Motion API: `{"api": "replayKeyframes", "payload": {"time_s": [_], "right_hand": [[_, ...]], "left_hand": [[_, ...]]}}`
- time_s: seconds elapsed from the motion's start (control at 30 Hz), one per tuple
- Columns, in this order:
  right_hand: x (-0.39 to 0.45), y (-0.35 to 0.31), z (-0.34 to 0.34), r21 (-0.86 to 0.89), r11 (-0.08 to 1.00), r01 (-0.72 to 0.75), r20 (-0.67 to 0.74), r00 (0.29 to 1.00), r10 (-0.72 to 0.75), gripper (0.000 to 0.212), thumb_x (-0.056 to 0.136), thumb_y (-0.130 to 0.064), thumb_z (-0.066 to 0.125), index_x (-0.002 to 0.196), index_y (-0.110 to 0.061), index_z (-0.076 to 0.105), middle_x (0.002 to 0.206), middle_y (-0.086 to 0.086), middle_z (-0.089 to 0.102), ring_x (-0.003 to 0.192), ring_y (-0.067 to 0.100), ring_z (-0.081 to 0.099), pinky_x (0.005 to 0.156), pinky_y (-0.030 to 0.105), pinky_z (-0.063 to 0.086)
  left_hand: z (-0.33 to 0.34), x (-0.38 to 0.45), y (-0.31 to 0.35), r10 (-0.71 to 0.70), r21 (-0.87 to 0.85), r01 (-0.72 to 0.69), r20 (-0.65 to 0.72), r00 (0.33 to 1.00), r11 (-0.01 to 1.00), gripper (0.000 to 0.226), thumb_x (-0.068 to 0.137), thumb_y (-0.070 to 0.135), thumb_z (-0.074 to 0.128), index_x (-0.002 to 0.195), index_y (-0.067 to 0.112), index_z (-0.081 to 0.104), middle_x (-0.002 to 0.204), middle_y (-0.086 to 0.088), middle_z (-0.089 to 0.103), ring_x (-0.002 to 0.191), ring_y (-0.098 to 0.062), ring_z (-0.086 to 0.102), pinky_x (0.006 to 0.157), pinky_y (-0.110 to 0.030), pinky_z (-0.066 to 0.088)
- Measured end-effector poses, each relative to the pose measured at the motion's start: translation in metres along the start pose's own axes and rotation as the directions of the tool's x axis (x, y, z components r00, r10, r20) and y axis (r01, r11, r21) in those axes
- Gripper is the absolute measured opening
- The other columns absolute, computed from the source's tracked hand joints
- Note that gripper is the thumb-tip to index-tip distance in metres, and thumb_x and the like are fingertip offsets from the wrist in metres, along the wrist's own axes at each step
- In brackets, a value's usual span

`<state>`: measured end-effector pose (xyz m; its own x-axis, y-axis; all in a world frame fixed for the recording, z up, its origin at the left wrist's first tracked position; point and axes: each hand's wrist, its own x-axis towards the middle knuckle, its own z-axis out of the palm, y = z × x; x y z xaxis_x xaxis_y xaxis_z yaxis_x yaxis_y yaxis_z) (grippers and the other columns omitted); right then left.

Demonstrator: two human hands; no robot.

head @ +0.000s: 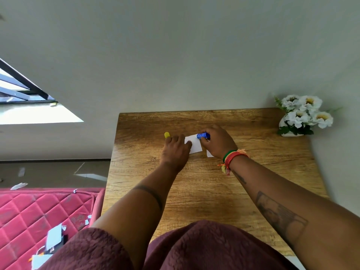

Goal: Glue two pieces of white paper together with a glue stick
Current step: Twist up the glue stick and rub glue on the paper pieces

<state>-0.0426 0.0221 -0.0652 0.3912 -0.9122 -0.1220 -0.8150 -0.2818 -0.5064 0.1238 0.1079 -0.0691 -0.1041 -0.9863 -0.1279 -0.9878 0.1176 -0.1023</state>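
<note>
A small white paper square (pixel 195 146) lies on the wooden table (pixel 204 184). My left hand (pixel 176 151) presses flat on its left edge, fingers spread. My right hand (pixel 218 142) grips a blue glue stick (pixel 203 135), tilted with its tip on the paper's far right corner. A second white paper piece (pixel 210 154) peeks out from under my right hand, mostly hidden. The yellow glue cap (pixel 167 135) stands on the table just beyond my left fingertips.
A white vase of white flowers (pixel 303 116) stands at the table's far right corner against the wall. Left of the table is a red quilted mattress (pixel 35 215) with paper scraps and small items on it.
</note>
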Motion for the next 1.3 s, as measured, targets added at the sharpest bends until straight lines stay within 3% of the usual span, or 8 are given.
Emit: {"api": "replayKeyframes", "payload": {"time_s": [0.3, 0.4, 0.57, 0.67, 0.8, 1.0, 1.13, 1.3], "right_hand": [[-0.001, -0.003, -0.006, -0.129, 0.983, 0.13, 0.103, 0.988, -0.117, 0.035, 0.095, -0.027, 0.058, 0.129, -0.023, 0.065, 0.121, 0.005, 0.06, 0.097, 0.024, 0.064, 0.074, 0.029, 0.048], [-0.001, -0.007, -0.01, -0.158, 0.973, 0.17, 0.155, 0.977, -0.145, 0.034, 0.092, -0.027, 0.059, 0.125, -0.022, 0.066, 0.123, 0.004, 0.058, 0.099, 0.025, 0.062, 0.071, 0.027, 0.039], [-0.002, -0.012, -0.019, -0.187, 0.961, 0.203, 0.235, 0.959, -0.157, 0.032, 0.089, -0.03, 0.063, 0.118, -0.018, 0.068, 0.123, 0.007, 0.058, 0.102, 0.026, 0.06, 0.075, 0.029, 0.042], [-0.003, -0.012, -0.022, -0.177, 0.962, 0.21, 0.261, 0.952, -0.16, 0.026, 0.086, -0.029, 0.067, 0.109, -0.018, 0.069, 0.113, 0.005, 0.059, 0.091, 0.022, 0.056, 0.07, 0.027, 0.037], [-0.003, -0.006, -0.025, -0.058, 0.994, 0.091, 0.262, 0.962, -0.073, 0.013, 0.082, -0.032, 0.072, 0.085, -0.021, 0.066, 0.084, -0.007, 0.057, 0.078, 0.019, 0.056, 0.058, 0.026, 0.038], [-0.009, 0.014, -0.03, 0.371, 0.886, -0.278, 0.197, 0.956, 0.218, 0.01, 0.087, -0.025, 0.066, 0.088, -0.034, 0.07, 0.085, -0.005, 0.069, 0.075, 0.014, 0.069, 0.062, 0.025, 0.051], [-0.011, 0.018, -0.029, 0.453, 0.839, -0.303, 0.172, 0.953, 0.251, 0.014, 0.088, -0.022, 0.064, 0.094, -0.032, 0.073, 0.088, -0.005, 0.07, 0.076, 0.013, 0.069, 0.061, 0.022, 0.049], [-0.008, 0.01, -0.023, 0.284, 0.937, -0.203, 0.089, 0.979, 0.186, 0.025, 0.086, -0.022, 0.066, 0.11, -0.02, 0.073, 0.091, 0.0, 0.068, 0.074, 0.014, 0.06, 0.062, 0.025, 0.045]], "left_hand": [[0.002, 0.006, -0.001, -0.005, 0.009, 0.005, 0.002, 1.0, 1.0, 0.032, 0.102, 0.033, 0.048, 0.13, 0.023, 0.06, 0.131, -0.014, 0.05, 0.123, -0.034, 0.046, 0.101, -0.046, 0.037], [0.0, 0.008, -0.002, -0.017, 0.012, 0.017, 0.019, 1.0, 1.0, 0.03, 0.102, 0.034, 0.049, 0.127, 0.024, 0.062, 0.13, -0.014, 0.051, 0.122, -0.034, 0.046, 0.101, -0.046, 0.037], [-0.005, 0.011, 0.0, -0.031, 0.013, 0.031, 0.036, 0.999, 0.999, 0.029, 0.101, 0.034, 0.053, 0.125, 0.025, 0.065, 0.129, -0.012, 0.053, 0.12, -0.033, 0.048, 0.1, -0.045, 0.037], [-0.007, 0.011, 0.0, -0.037, 0.006, 0.037, 0.037, 0.999, 0.999, 0.028, 0.1, 0.03, 0.055, 0.125, 0.025, 0.066, 0.128, -0.011, 0.053, 0.121, -0.032, 0.049, 0.099, -0.044, 0.037], [-0.011, 0.011, 0.0, -0.029, 0.021, 0.028, 0.044, 0.999, 0.999, 0.032, 0.098, 0.025, 0.055, 0.129, 0.026, 0.065, 0.131, -0.01, 0.052, 0.123, -0.032, 0.047, 0.103, -0.045, 0.036], [-0.009, 0.01, 0.0, 0.026, 0.054, -0.028, 0.029, 0.999, 0.998, 0.033, 0.098, 0.021, 0.055, 0.13, 0.019, 0.06, 0.139, -0.011, 0.05, 0.126, -0.035, 0.046, 0.104, -0.047, 0.035], [-0.006, 0.013, 0.002, 0.022, 0.067, -0.023, 0.011, 1.0, 0.997, 0.034, 0.1, 0.037, 0.054, 0.128, 0.018, 0.061, 0.141, -0.013, 0.052, 0.128, -0.034, 0.046, 0.103, -0.045, 0.034], [-0.001, 0.011, 0.004, 0.005, 0.057, -0.004, -0.01, 1.0, 0.998, 0.032, 0.1, 0.039, 0.054, 0.125, 0.019, 0.06, 0.124, -0.011, 0.064, 0.121, -0.033, 0.052, 0.101, -0.044, 0.035]]}}
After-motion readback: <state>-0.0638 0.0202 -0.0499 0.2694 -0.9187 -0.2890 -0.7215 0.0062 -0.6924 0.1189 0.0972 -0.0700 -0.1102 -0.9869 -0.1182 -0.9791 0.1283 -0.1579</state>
